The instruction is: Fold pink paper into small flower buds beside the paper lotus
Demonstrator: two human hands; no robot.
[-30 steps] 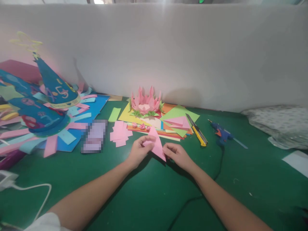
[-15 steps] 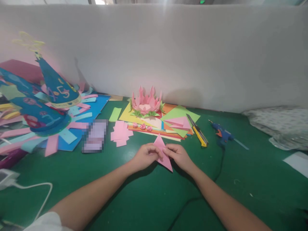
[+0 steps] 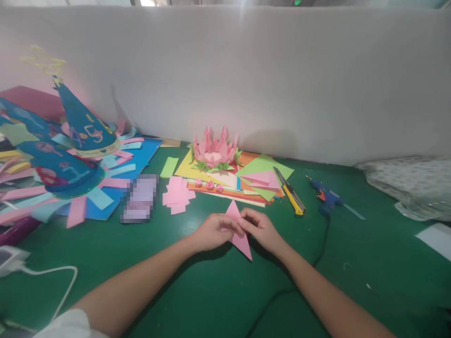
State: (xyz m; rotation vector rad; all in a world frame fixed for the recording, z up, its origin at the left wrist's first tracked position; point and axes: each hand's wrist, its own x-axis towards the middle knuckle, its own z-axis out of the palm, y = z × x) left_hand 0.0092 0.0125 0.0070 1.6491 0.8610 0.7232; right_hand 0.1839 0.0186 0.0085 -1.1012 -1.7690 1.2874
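A pink sheet of paper [image 3: 241, 242], folded into a triangle, is held a little above the green table between both hands. My left hand [image 3: 215, 230] is closed on its left side, fingers across the front of the paper. My right hand [image 3: 261, 229] pinches the paper's right edge, its fingertips touching those of the left. One point of the triangle sticks up above the fingers and another hangs down below. Beyond the hands stands a pink paper lotus [image 3: 214, 152] with green leaves, and three small pink paper roses [image 3: 210, 185] lie before it.
Pink paper slips [image 3: 176, 195] and a phone [image 3: 140, 198] lie to the left. A utility knife [image 3: 292, 195] and a blue glue gun [image 3: 327, 196], its cord trailing forward, lie right. Decorated blue cone hats [image 3: 82, 119] stand far left. A pale wall [image 3: 268, 75] closes the back.
The folded paper has shifted slightly down, its lower point nearer to me. My right fingers have moved in closer to the left fingertips.
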